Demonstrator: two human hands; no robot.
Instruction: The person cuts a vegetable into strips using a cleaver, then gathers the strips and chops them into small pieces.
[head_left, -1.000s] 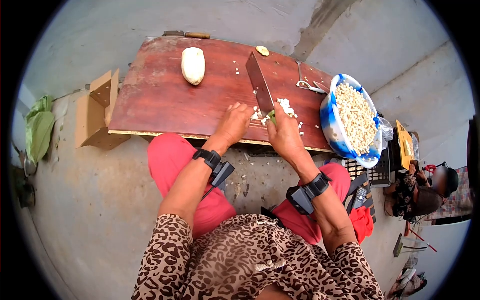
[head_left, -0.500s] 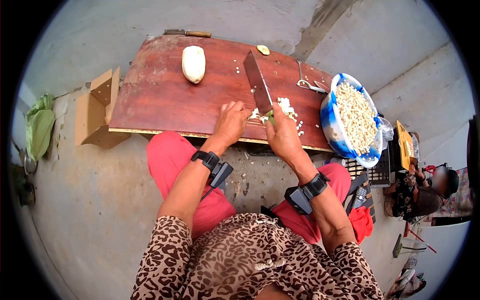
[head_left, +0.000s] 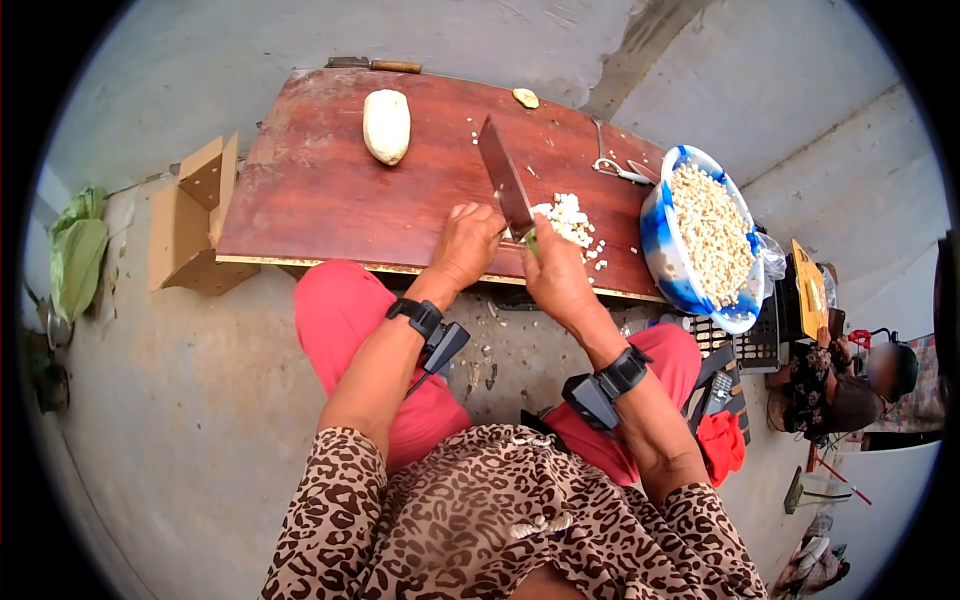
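Note:
My right hand (head_left: 558,275) grips a cleaver (head_left: 506,175) by its green handle, the broad blade standing over the red-brown table (head_left: 320,190). Close to the blade's left side, my left hand (head_left: 466,243) rests on the table near its front edge with fingers curled. Whatever lies under those fingertips is mostly hidden. A small heap of white diced vegetable (head_left: 567,220) lies right of the blade, with loose cubes around it. Farther back on the left lies a whole pale peeled vegetable (head_left: 387,127).
A blue-and-white basin (head_left: 655,240) full of diced pieces (head_left: 712,235) stands at the table's right end. Beside it lie white-handled scissors (head_left: 622,172). A wooden-handled knife (head_left: 395,67) is at the back edge. A cardboard box (head_left: 185,230) stands left; another person (head_left: 835,390) sits far right.
The cleaver and my right hand have shifted slightly left, bringing the blade closer to my left fingers. More white pieces show in the heap right of the blade. My left hand has barely moved.

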